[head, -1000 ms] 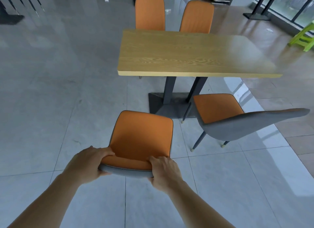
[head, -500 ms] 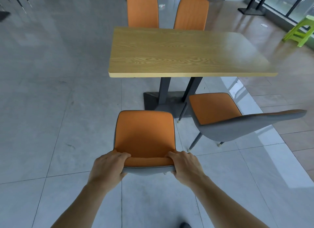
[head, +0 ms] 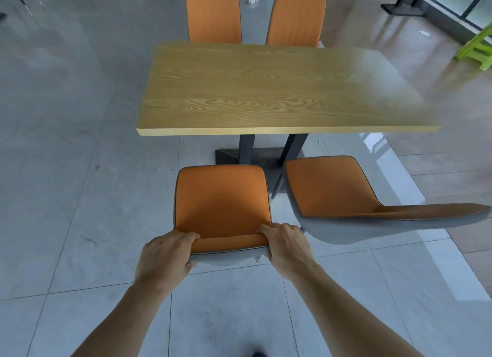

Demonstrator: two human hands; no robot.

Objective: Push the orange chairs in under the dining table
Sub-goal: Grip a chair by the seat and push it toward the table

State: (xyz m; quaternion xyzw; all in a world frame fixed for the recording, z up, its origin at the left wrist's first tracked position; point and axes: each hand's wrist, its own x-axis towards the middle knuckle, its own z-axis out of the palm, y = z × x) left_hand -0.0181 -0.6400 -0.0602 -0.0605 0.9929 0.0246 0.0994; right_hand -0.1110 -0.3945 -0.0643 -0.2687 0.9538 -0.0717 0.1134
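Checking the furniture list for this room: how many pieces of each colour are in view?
Orange chairs: 4
Wooden dining table: 1
Green stool: 1
Total: 6

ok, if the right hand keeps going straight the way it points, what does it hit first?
The right hand grips the near chair backrest, pointing at the dining table. Likely first contact: the table's dark pedestal, met by the chair's seat; depth is unclear.
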